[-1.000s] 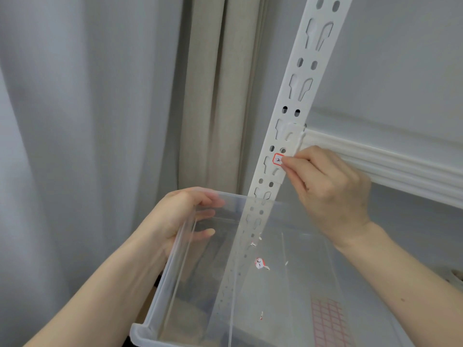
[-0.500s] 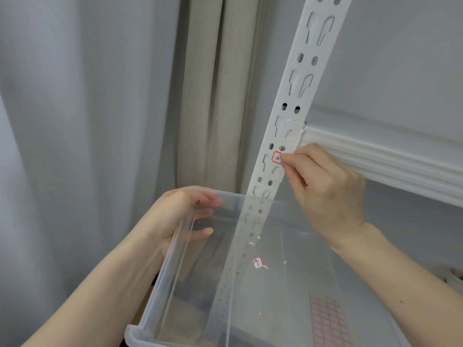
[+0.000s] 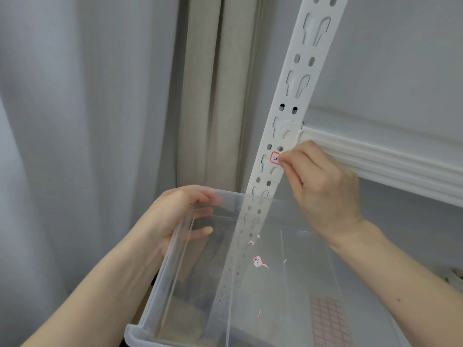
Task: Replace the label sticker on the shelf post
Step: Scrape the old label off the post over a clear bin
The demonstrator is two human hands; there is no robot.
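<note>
A white slotted shelf post (image 3: 298, 78) runs diagonally from the top right down behind a clear plastic bin (image 3: 160, 294). A small red-bordered label sticker (image 3: 274, 157) sits on the post just below the shelf joint. My right hand (image 3: 323, 189) has its fingers curled, and the fingertips pinch the sticker's right edge against the post. My left hand (image 3: 175, 216) grips the bin's far left rim, thumb inside the wall. Torn sticker scraps (image 3: 258, 261) lie on the bin's floor, and a sheet of red-bordered labels (image 3: 328, 321) shows at its lower right.
A white ribbed shelf beam (image 3: 390, 166) leaves the post toward the right. Grey and beige curtains (image 3: 208, 96) hang to the left of the post. A pale wall stands behind the shelf.
The view has shifted slightly. My right fingertips stay on the sticker's edge and my left hand keeps its grip on the bin rim.
</note>
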